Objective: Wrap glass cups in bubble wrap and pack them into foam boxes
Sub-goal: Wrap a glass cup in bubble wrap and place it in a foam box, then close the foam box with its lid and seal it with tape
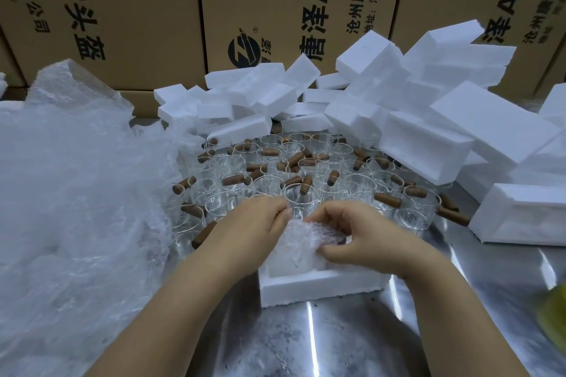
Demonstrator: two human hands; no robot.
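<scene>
A bubble-wrapped cup (301, 239) sits partly inside an open white foam box (318, 288) on the steel table, just in front of me. My left hand (254, 223) grips the bundle's left and top side, fingers curled over the wrap. My right hand (355, 232) holds its right side, thumb low against the wrap near the box's edge. The glass itself is hidden by the wrap. Behind the hands stand several bare glass cups (269, 185) with brown wooden handles (387, 199).
A big heap of bubble wrap (70, 187) fills the left. Several white foam boxes (428, 144) are piled at the back and right, in front of tall cardboard cartons (128, 9). A yellow object (556, 312) shows at the right edge. Bare steel table (306, 346) lies near me.
</scene>
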